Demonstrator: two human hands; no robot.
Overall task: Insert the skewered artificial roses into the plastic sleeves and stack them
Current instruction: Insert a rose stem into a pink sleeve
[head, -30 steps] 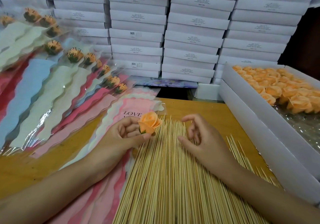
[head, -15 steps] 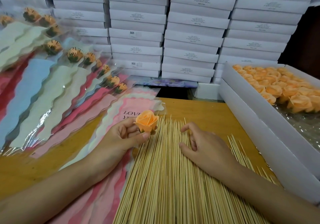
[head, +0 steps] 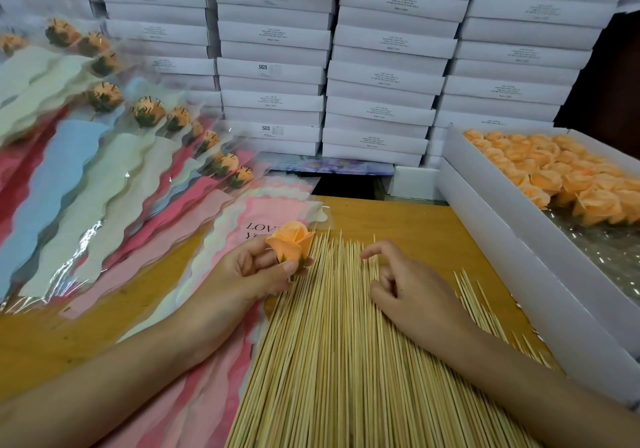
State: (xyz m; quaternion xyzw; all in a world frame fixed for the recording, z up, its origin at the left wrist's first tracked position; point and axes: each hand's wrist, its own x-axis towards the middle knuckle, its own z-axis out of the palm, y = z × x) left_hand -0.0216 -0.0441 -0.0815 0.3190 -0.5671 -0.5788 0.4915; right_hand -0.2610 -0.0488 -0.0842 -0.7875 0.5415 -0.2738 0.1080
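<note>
My left hand [head: 242,274] pinches an orange artificial rose head [head: 292,241] between thumb and fingers, bloom up, at the left edge of a broad pile of bamboo skewers [head: 332,361]. I see no skewer in the rose. On the pile's far end rests my right hand [head: 412,295], its fingers loosely curled and the index finger lifted, with nothing visibly gripped. Empty pink plastic sleeves [head: 263,219] printed "LOVE YOU" lie under and beyond my left hand. Several sleeved roses [head: 104,170] lie fanned out in an overlapping stack at the left.
A long white box [head: 485,205] at the right holds many loose orange rose heads [head: 561,177]. Stacks of shut white cartons [head: 381,83] wall off the back. A few stray skewers [head: 481,305] lie right of the pile on the wooden table [head: 408,222].
My left hand has turned the rose slightly and held its place. My right hand came down onto the skewers, then lifted its index finger off them.
</note>
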